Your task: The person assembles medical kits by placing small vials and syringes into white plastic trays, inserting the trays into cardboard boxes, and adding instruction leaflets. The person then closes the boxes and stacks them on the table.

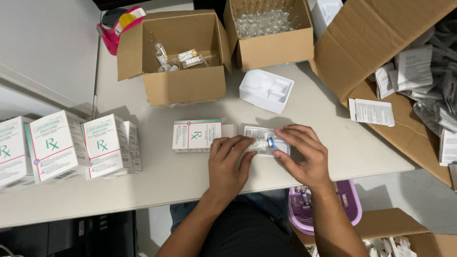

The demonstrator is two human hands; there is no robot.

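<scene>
My left hand (228,164) and my right hand (304,154) meet over a small white plastic tray (282,147) near the table's front edge. Between their fingertips lies a small glass vial with a blue cap (263,143), on its side over the tray. Both hands touch it. Just left of the tray lies a white and green medicine carton (196,135) with its end flap open towards the tray.
Several matching cartons (62,145) stand at the left. Behind are an open cardboard box with ampoules (183,85), another with clear vials (269,50), an empty white tray (266,89). A big box of folded leaflets (404,85) lies right; a purple basket (350,204) below the table.
</scene>
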